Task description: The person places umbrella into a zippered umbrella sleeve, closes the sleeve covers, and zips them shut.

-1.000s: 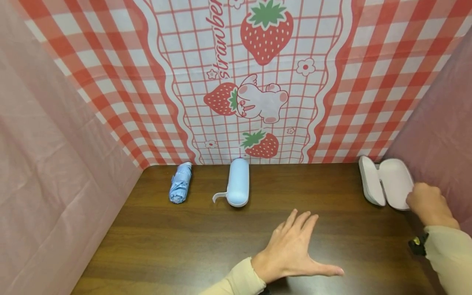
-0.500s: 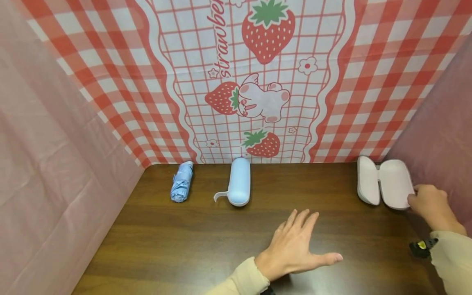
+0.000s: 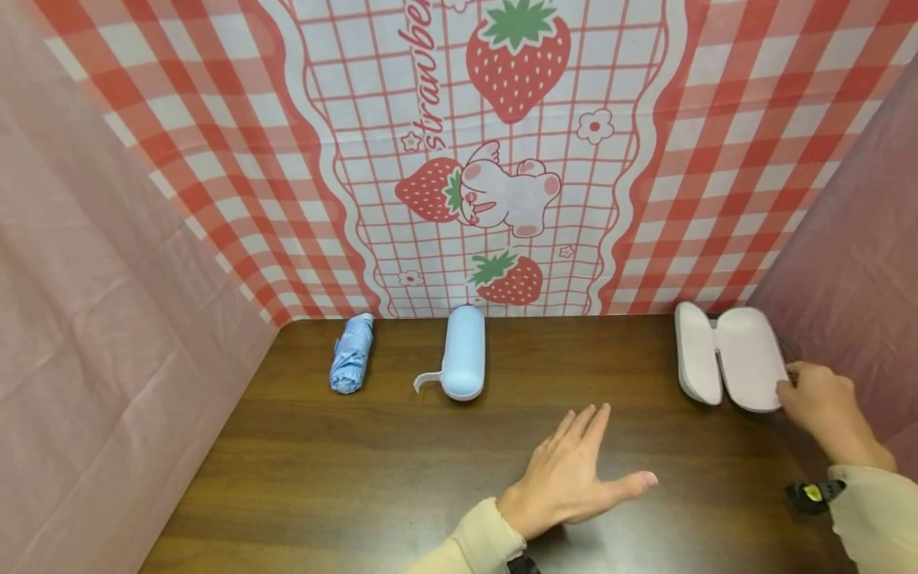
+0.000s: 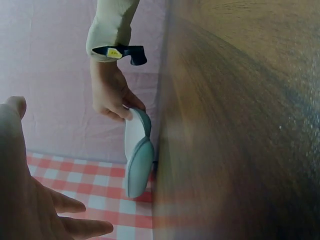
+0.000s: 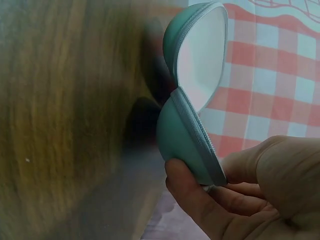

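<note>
At the right of the table in the head view, my right hand [image 3: 825, 406] pinches the near right edge of an opened zip glasses case [image 3: 753, 363]. In the right wrist view the glasses case [image 5: 187, 137] shows a green shell and white lining, with thumb and fingers on either side of its rim. Its two halves spread apart at the hinge, and the lining shows bare. My left hand [image 3: 566, 478] hovers over the middle of the table, fingers straight and thumb stretched out, holding nothing.
A light blue capsule-shaped case [image 3: 464, 355] with a strap stands at the back middle of the wooden table [image 3: 344, 478]. Left of it lies a folded blue umbrella [image 3: 351, 355]. A checked strawberry cloth [image 3: 488, 263] hangs behind, with pink cloth [image 3: 129, 319] at both sides.
My right hand has drawn the opened glasses case slightly left. The left hand stays almost in place, its thumb a little higher.
</note>
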Demonstrator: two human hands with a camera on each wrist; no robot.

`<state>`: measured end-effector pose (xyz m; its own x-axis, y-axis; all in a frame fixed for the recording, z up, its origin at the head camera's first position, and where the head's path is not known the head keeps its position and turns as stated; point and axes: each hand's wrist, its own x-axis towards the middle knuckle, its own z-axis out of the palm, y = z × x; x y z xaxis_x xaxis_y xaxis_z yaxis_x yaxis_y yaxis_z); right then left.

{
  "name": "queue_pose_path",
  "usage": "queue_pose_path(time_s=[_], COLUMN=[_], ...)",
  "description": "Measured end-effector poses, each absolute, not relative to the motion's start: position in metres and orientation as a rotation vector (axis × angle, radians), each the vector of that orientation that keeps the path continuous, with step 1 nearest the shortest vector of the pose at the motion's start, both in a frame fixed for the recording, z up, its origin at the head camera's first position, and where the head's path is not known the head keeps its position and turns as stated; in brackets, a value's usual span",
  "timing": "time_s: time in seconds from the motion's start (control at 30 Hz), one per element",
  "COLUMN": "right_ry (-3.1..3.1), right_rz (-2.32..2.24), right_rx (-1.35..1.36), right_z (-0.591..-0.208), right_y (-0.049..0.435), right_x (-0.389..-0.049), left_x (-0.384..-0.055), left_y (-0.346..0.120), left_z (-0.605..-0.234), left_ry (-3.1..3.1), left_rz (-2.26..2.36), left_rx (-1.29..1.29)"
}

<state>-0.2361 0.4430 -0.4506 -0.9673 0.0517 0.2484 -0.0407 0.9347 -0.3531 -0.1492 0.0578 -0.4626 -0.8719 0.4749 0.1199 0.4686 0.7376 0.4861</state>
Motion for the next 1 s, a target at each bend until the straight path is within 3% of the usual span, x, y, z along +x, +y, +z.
queue_pose_path(time_s=[1.0], right_ry=[-2.867], right_rz=[0.531], right_rx=[0.133], right_z=[-0.458], right_y=[0.419], right_x=[-0.226], left_x=[-0.152], left_y=[0.056], left_z=[-0.467], left_ry=[2.89], left_rz=[0.876], left_rx=[0.684])
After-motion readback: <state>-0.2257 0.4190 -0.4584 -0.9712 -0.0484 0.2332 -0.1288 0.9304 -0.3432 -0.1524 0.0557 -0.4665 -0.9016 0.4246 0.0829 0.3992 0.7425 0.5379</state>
